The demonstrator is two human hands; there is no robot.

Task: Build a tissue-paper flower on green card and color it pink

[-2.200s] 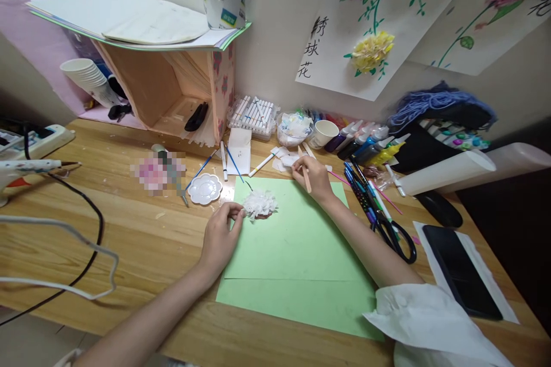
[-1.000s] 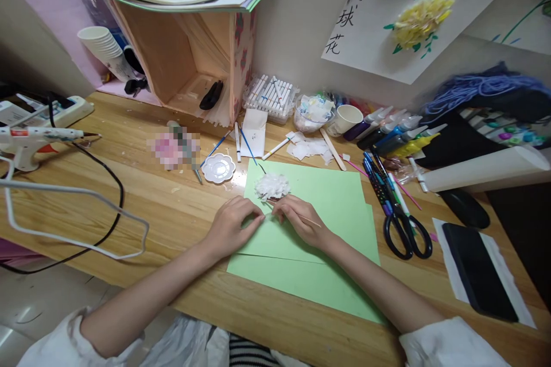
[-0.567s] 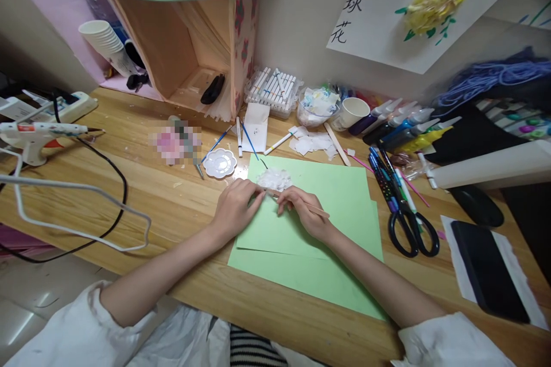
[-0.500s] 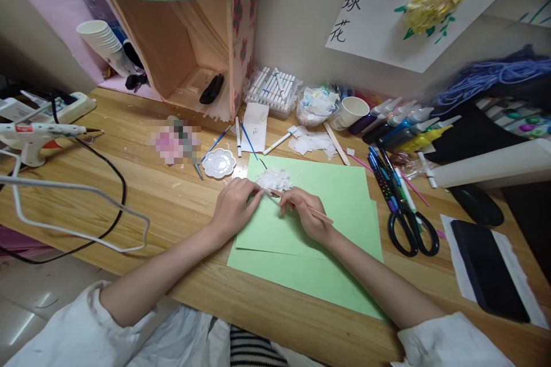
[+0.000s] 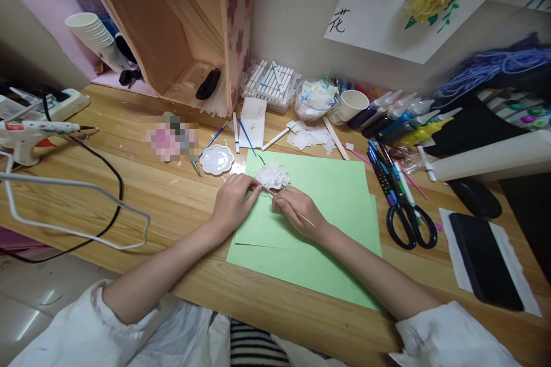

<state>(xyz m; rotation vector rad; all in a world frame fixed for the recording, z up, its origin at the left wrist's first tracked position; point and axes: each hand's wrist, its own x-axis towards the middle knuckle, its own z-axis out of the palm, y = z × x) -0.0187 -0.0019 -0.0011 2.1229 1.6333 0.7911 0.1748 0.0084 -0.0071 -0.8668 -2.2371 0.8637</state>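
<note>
A ruffled white paper flower lies on the upper part of the top green sheet, with a thin dark stem line above it. At the flower's near left edge, my left hand rests with thumb and index finger pinched on what looks like a small piece of white paper. My right hand grips a flat wooden craft stick, now seen edge-on. The stick's tip meets the left fingertips just below the flower. The fingers partly hide the small piece.
Black-handled scissors, pens and a phone lie right. Behind are a marker box, paper scraps, a paper cup and paint bottles. A white palette sits left of the sheets; a glue gun and looping cables are farther left.
My right hand has turned the craft stick from its broad face to its edge and shifted slightly left and down. My left hand stays by the flower. The view has tilted slightly.
</note>
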